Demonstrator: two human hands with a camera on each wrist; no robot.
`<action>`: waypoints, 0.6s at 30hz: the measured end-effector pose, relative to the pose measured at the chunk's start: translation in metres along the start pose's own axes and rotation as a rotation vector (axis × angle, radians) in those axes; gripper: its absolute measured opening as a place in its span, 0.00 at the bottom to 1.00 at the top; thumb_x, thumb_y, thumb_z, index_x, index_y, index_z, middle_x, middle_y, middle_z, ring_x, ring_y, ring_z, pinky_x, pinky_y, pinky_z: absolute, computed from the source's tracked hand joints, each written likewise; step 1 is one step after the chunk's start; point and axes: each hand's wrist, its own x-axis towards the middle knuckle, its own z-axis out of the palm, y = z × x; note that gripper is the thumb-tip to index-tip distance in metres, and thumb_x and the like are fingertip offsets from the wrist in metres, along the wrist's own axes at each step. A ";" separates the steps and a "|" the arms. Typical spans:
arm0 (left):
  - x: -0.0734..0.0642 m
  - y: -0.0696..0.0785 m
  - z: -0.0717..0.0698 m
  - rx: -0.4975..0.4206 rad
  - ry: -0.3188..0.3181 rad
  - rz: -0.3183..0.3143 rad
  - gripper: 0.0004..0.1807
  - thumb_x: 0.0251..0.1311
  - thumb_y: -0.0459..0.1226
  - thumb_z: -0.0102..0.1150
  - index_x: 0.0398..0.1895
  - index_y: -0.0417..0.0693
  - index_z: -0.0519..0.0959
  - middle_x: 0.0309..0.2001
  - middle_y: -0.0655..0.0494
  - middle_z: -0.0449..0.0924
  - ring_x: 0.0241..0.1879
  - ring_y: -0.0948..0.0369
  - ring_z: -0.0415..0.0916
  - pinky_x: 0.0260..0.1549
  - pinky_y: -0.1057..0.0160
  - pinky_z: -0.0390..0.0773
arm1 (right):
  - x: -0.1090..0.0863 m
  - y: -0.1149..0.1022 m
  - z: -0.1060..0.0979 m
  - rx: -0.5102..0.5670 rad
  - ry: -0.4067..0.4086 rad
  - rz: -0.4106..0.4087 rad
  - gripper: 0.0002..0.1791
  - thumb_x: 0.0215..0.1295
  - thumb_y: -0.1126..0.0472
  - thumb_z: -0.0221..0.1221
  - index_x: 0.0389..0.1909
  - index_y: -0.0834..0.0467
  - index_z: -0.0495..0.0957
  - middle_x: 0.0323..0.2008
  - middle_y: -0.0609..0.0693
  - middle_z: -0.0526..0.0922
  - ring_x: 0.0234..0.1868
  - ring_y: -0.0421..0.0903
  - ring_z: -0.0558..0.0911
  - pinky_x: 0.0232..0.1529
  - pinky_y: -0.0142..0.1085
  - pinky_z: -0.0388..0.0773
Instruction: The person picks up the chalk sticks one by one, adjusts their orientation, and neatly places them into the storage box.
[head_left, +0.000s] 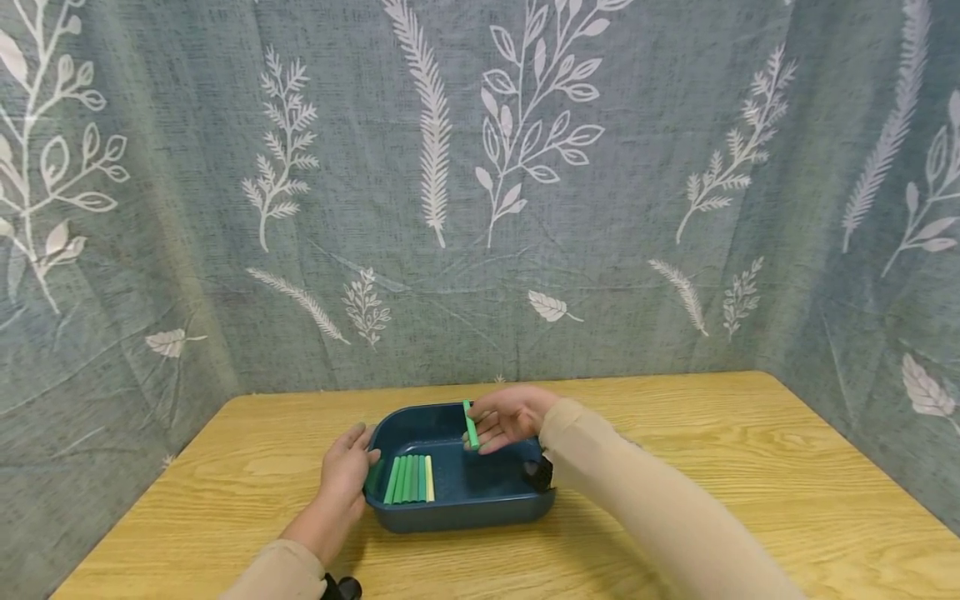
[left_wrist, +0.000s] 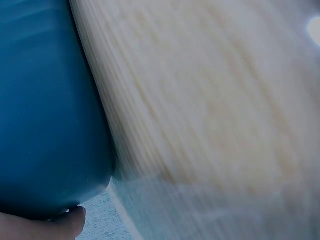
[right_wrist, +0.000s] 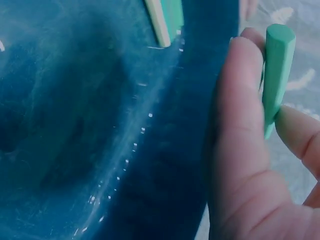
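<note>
Between thumb and fingers, my right hand (head_left: 510, 417) pinches a short green chalk-like stick (head_left: 471, 427) above the back part of a dark blue tub (head_left: 465, 510). The right wrist view shows the stick (right_wrist: 279, 70) standing nearly upright, its flat end up, with the thumb against its lower part. At the tub's left end, my left hand (head_left: 347, 467) holds the rim, thumb at the edge and fingers along the outside. Inside the tub on the left, several green sticks (head_left: 407, 479) lie side by side in a row, with a pale yellow stick (head_left: 430, 478) at its right end.
The tub stands on a wood-grain table (head_left: 675, 467). Behind the table and on both sides hangs a grey-blue cloth (head_left: 465, 317) with white leaf prints. A black round wrist device (head_left: 537, 473) on my right arm overlaps the tub's right end.
</note>
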 end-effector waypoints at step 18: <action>-0.001 -0.002 0.002 0.000 0.026 -0.005 0.31 0.72 0.23 0.30 0.75 0.32 0.39 0.75 0.34 0.40 0.72 0.38 0.42 0.69 0.43 0.46 | 0.028 0.013 0.024 -0.177 0.022 0.194 0.25 0.72 0.68 0.50 0.65 0.76 0.62 0.53 0.74 0.75 0.60 0.64 0.74 0.55 0.45 0.77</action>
